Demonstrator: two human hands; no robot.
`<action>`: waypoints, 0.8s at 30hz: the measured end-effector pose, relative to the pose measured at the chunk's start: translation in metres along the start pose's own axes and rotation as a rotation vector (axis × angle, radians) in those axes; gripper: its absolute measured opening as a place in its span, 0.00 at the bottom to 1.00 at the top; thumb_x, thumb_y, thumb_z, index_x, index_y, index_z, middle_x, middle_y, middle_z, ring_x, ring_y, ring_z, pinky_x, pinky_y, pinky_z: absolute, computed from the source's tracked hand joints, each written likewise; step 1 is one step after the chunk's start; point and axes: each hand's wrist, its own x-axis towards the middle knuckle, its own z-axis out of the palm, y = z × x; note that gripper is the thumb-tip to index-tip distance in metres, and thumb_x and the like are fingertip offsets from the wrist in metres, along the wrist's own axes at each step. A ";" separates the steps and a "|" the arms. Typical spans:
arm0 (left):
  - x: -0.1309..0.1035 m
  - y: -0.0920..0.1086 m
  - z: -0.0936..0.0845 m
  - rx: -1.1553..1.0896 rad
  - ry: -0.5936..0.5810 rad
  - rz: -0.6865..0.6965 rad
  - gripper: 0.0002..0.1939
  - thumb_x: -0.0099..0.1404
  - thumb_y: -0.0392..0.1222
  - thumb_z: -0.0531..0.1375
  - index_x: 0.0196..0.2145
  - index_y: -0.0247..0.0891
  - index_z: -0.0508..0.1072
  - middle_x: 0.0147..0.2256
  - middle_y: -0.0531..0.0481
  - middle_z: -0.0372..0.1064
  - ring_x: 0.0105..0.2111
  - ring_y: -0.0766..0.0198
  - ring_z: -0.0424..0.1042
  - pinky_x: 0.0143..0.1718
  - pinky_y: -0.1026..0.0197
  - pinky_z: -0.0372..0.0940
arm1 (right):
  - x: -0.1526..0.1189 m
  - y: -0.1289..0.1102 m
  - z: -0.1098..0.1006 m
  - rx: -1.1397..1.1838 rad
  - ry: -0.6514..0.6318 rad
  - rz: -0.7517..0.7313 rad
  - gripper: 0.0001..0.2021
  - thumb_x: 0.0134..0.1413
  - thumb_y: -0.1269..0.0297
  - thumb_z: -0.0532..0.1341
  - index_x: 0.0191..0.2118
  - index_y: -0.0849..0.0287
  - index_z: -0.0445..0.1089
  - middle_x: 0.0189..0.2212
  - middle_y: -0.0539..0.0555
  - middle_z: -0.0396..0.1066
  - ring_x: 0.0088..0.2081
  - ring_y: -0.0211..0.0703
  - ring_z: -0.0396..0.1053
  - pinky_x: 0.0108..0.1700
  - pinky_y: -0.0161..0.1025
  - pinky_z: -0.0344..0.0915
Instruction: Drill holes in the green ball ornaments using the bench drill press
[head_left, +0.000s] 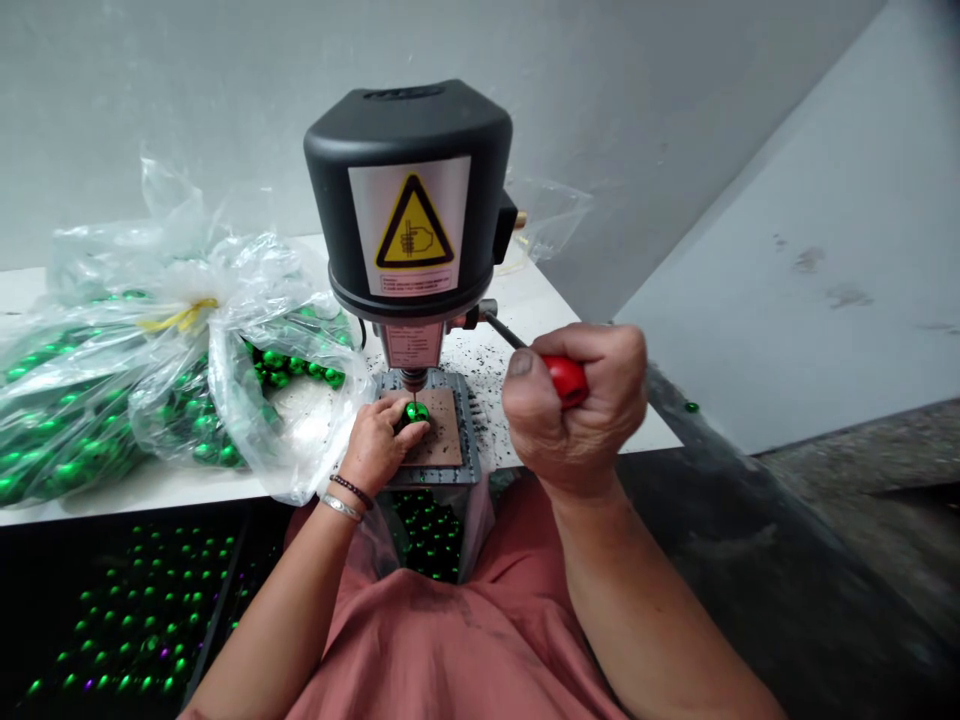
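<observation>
A black drill press (409, 200) stands on the white table, with a hand-warning label on its head. Below its chuck, the thin drill bit (415, 398) comes down at a shiny green ball (417, 412); I cannot tell how deep it sits. My left hand (379, 440) pinches the ball between thumb and fingers on a brown board (442, 430) over the grey machine base (469, 465). On the right, my right hand (581, 405) is wrapped around the red knob (564, 380) of the feed lever (504, 330).
Clear plastic bags (217, 350) of green balls, one tied with yellow, cover the table's left side. Dark shavings (487, 400) are scattered around the base. Rows of green balls (142, 600) lie below at left, and more balls (427, 535) sit between my legs. A wall rises behind.
</observation>
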 end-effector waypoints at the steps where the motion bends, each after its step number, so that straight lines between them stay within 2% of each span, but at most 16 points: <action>1: 0.000 0.000 0.000 0.000 0.002 0.000 0.16 0.59 0.46 0.58 0.42 0.35 0.74 0.41 0.42 0.72 0.41 0.56 0.70 0.47 0.56 0.62 | -0.002 0.001 0.000 0.001 0.002 -0.005 0.04 0.50 0.65 0.58 0.30 0.57 0.59 0.23 0.45 0.61 0.24 0.28 0.60 0.27 0.31 0.61; 7: 0.000 -0.001 0.001 0.010 0.004 0.001 0.16 0.59 0.47 0.58 0.42 0.37 0.74 0.41 0.43 0.72 0.41 0.57 0.70 0.46 0.56 0.62 | -0.013 0.001 0.001 0.020 -0.010 0.049 0.03 0.51 0.65 0.56 0.32 0.56 0.60 0.24 0.46 0.62 0.25 0.31 0.60 0.28 0.33 0.62; 18: -0.002 0.003 0.000 0.030 -0.001 -0.002 0.13 0.60 0.47 0.56 0.38 0.37 0.74 0.37 0.45 0.72 0.38 0.59 0.69 0.43 0.58 0.61 | -0.026 0.002 0.004 0.066 0.010 0.040 0.06 0.48 0.71 0.55 0.34 0.56 0.59 0.24 0.46 0.61 0.25 0.30 0.60 0.28 0.32 0.62; 24: -0.003 0.004 0.000 0.031 0.000 -0.021 0.14 0.60 0.47 0.57 0.40 0.36 0.73 0.40 0.43 0.72 0.40 0.59 0.69 0.44 0.57 0.61 | -0.036 0.003 0.008 0.140 0.015 0.092 0.07 0.48 0.72 0.54 0.35 0.56 0.58 0.25 0.47 0.61 0.27 0.32 0.63 0.29 0.34 0.63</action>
